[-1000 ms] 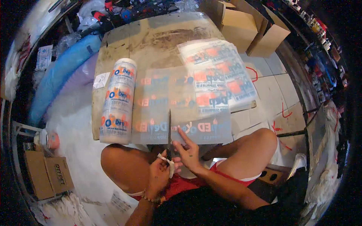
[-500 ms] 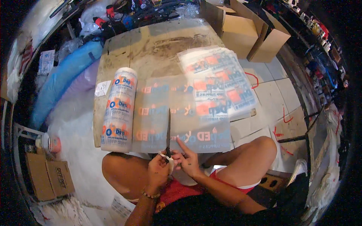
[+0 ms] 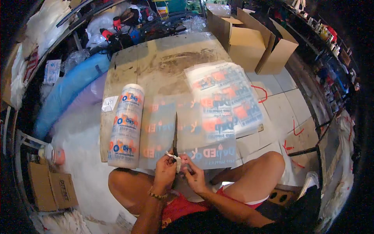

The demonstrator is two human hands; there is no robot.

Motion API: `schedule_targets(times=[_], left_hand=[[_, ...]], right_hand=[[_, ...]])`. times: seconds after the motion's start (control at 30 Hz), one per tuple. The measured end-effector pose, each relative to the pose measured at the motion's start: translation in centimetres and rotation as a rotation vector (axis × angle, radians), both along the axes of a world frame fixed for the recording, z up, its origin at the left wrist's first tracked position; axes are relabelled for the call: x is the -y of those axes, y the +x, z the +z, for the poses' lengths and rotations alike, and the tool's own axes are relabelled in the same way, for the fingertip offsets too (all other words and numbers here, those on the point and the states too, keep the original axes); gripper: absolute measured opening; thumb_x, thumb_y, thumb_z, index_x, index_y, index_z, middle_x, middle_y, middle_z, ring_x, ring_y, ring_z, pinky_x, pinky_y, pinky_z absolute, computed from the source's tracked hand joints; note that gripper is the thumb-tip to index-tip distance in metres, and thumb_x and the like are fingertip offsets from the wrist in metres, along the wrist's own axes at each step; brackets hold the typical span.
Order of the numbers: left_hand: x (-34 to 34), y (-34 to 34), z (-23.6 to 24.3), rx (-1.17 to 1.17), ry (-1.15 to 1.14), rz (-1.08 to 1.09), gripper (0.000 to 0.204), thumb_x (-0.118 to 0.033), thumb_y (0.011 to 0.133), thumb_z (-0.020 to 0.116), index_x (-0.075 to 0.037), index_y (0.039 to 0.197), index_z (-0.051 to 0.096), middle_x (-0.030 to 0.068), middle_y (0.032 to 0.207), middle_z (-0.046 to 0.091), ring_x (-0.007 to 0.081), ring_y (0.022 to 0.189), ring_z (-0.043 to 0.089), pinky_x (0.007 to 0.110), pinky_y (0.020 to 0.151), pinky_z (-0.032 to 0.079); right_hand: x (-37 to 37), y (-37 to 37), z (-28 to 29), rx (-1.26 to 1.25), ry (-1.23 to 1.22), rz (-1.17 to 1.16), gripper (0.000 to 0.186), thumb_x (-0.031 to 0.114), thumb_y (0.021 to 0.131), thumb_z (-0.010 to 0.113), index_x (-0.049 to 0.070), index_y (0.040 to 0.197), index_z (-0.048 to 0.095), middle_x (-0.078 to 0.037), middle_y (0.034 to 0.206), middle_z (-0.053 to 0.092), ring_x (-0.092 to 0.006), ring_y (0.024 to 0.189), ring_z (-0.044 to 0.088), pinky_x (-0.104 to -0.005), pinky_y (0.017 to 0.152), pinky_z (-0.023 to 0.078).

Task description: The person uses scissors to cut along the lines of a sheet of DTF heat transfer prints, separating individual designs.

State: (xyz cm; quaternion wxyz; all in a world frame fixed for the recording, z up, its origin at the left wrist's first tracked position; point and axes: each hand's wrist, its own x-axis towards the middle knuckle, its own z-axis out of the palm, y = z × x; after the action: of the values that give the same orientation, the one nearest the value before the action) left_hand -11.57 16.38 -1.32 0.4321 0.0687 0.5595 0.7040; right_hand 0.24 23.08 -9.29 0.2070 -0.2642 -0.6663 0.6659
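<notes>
Dark-bladed cutting tool (image 3: 175, 134) points away from the person, over a printed plastic sheet (image 3: 157, 134)

Its long axis runs almost straight from the person's lap toward the far side of the wooden board (image 3: 167, 46), with the narrow tip farthest away and the handle end nearest the body. The blade shows above the near half of the sheet, roughly midway across it; whether steel and plastic touch, I cannot tell. The left hand (image 3: 165, 171) is closed around the handle, where a white wrapping (image 3: 178, 164) shows beside the fingers. The right hand (image 3: 194, 177) is just right of that wrapping with its fingers curled; whether they clamp anything is unclear. Both hands hide most of the handle, so knife or scissors cannot be settled.

To the left, a thick printed plastic roll (image 3: 126, 126) lies along the sheet's side, its length also running away from the person, blocking that flank. To the right, a fanned stack of printed plastic (image 3: 233, 91) overlaps the sheet and overhangs the board's edge. A white paper slip (image 3: 109, 103) lies by the roll. Bent knees flank the hands at the near edge. Beyond the far right corner stands an open cardboard box (image 3: 247, 37).
</notes>
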Motion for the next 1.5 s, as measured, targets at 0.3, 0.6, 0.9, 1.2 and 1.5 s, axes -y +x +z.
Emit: schedule_targets(times=[0.3,0.6,0.9,1.2,1.5], left_hand=[[-2.3,-1.7,0.6,-0.061,-0.065,-0.008,0.02,-0.006,0.086,0.067,0.005,0.102,0.062,0.012,0.096,0.068,0.0197,0.084,0.068,0.031,0.071,0.058],[-4.4,-3.4,0.4,-0.089,-0.05,-0.001,0.023,-0.01,0.084,0.069,0.005,0.1,0.062,0.0125,0.094,0.068,0.0208,0.084,0.068,0.033,0.072,0.058],[-10.7,-8.5,2.1,-0.209,-0.043,-0.059,0.012,-0.008,0.09,0.063,0.002,0.096,0.063,0.0105,0.086,0.068,0.0193,0.079,0.068,0.031,0.068,0.058],[-7.5,-8.6,9.8,-0.386,-0.026,-0.012,0.042,-0.013,0.09,0.062,0.005,0.125,0.046,0.017,0.103,0.067,0.0231,0.085,0.069,0.032,0.071,0.058],[1.6,-10.5,9.9,-0.572,-0.118,0.052,0.05,0.003,0.085,0.058,0.004,0.134,0.044,0.0102,0.1,0.062,0.0135,0.08,0.063,0.024,0.067,0.052]], right_hand=[[0.8,0.0,-0.9,-0.073,-0.114,-0.054,0.047,0.012,0.092,0.06,0.01,0.138,0.049,-0.016,0.125,0.061,-0.0161,0.079,0.068,-0.0282,0.07,0.055],[0.3,-0.1,1.4,-0.003,-0.232,0.02,0.05,0.006,0.093,0.06,0.002,0.14,0.043,-0.015,0.14,0.047,-0.0139,0.099,0.059,-0.028,0.072,0.058],[0.2,0.1,2.2,-0.15,-0.24,-0.039,0.049,0.011,0.094,0.061,0.008,0.14,0.046,-0.013,0.13,0.055,-0.0112,0.09,0.061,-0.0257,0.069,0.056],[-5.9,1.2,4.7,0.013,-0.101,-0.204,0.037,0.016,0.092,0.062,0.007,0.128,0.059,-0.007,0.087,0.07,-0.0098,0.064,0.063,-0.0249,0.059,0.052],[-16.9,0.8,5.0,-0.102,-0.126,-0.254,0.038,0.014,0.089,0.066,0.002,0.124,0.06,-0.008,0.081,0.068,-0.011,0.062,0.063,-0.0251,0.057,0.052]])
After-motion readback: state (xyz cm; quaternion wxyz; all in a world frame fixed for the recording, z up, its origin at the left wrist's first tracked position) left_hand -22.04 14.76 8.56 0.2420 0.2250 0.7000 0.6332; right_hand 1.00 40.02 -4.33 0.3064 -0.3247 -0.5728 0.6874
